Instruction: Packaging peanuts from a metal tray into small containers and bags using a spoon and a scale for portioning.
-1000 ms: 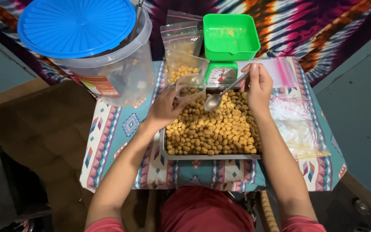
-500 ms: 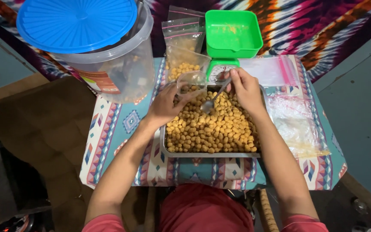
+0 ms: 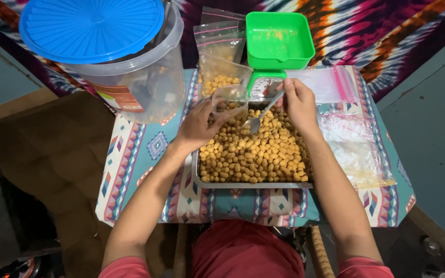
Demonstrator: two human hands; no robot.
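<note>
At the far left of the bench (image 3: 130, 170), on its patterned cloth, stands a big clear tub (image 3: 140, 87) with a blue lid (image 3: 92, 27); we leave it alone. Just to its right two small plastic bags already holding snack balls (image 3: 221, 62) lean upright behind the tray, near the green kitchen scale (image 3: 278, 46).

Our left hand (image 3: 198, 126) reaches over the far left corner of the metal tray (image 3: 251, 184) and its grip is closed on a small clear bag (image 3: 228, 99), fingers pinching the mouth so that it stands open and tilted toward the heap. The tray sits in the middle of the bench, piled with round golden snack balls (image 3: 256, 152).

Our right hand (image 3: 298, 102) is closed on the handle of a metal spoon (image 3: 259, 117), whose bowl dips toward the snack balls just below the bag's mouth. We cannot tell whether the bowl carries anything at this instant. We judge the step in hand to be spooning the snack balls into the held bag, with the bag as yet nearly empty.

The next move, as we read it, calls for a loaded spoon lifted level to the bag's mouth and tipped well inside, while the left hand keeps the opening wide and steady so nothing rolls back onto the tray or off the bench.

Farther right lie flat empty bags (image 3: 330, 82) with pink closures and a loose crumpled sheet of clear plastic (image 3: 356, 149), well apart from both hands.
</note>
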